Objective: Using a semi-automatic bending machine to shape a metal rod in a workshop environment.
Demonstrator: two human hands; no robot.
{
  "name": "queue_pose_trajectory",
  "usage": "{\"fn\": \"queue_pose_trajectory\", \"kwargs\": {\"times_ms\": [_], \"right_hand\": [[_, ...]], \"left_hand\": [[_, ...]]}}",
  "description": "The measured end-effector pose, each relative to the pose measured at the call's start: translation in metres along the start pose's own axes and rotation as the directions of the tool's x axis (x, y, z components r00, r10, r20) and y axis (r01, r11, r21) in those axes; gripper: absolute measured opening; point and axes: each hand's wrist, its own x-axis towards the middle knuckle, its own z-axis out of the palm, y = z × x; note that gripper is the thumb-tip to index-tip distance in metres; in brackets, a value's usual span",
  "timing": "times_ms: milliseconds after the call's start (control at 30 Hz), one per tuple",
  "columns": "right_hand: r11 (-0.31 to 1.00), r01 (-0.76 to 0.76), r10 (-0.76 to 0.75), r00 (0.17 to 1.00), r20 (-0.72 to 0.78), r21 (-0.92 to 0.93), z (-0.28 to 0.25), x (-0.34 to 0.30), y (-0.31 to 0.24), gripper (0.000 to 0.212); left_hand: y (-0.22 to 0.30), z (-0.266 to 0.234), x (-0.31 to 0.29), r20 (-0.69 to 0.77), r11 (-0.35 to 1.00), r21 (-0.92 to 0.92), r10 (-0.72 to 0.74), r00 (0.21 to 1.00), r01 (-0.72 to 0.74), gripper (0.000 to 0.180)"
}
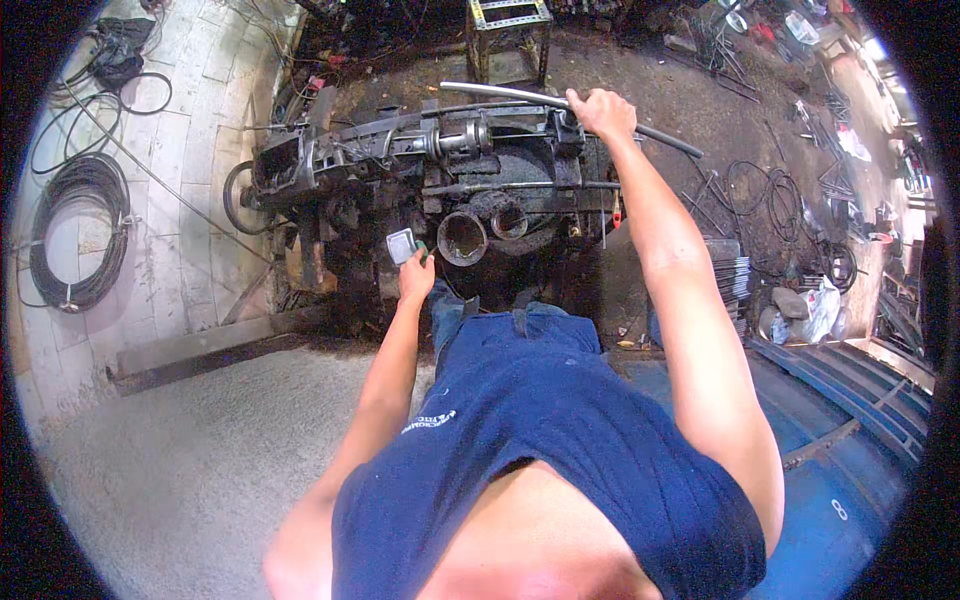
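My right hand [606, 113] is closed over a long grey metal rod [510, 94], which lies slantwise above the far side of a dark, greasy lathe-like machine [380, 146]. Low at the machine's near side, my left hand [416, 274] grips a small square, pale-faced object [401, 246] with a bit of green by the fingers; its kind is unclear. Just right of that hand stand a round, open-topped can [463, 238] and a smaller round vessel [509, 222]. A shiny round metal part [462, 139] sits on the machine between the two hands.
A coiled cable [80, 232] lies by the pale tiled surface at left. Beyond the machine stands a metal-framed stool [508, 50]. Cables [775, 195], a bundle of rods [728, 268] and a plastic bag [822, 308] lie right. Blue metal panels [830, 470] are at lower right.
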Motion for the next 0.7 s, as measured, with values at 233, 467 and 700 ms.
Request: {"fn": "queue_pose_trajectory", "kwargs": {"times_ms": [233, 467, 700], "right_hand": [[1.000, -0.010, 0.010, 1.000, -0.004, 0.013, 0.000, -0.004, 0.002, 0.069], [1.000, 0.000, 0.000, 1.000, -0.017, 0.023, 0.001, 0.000, 0.002, 0.069], [1.000, -0.008, 0.008, 1.000, 0.000, -0.011, -0.002, -0.002, -0.004, 0.069]], "left_hand": [[0.005, -0.003, -0.002, 0.031, 0.999, 0.004, -0.039, 0.999, 0.039, 0.042], [-0.010, 0.006, 0.002, -0.026, 0.999, 0.001, 0.040, 0.999, -0.040, 0.043], [0.001, 0.002, -0.001, -0.025, 0.999, -0.002, 0.042, 0.999, -0.042, 0.042]]}}
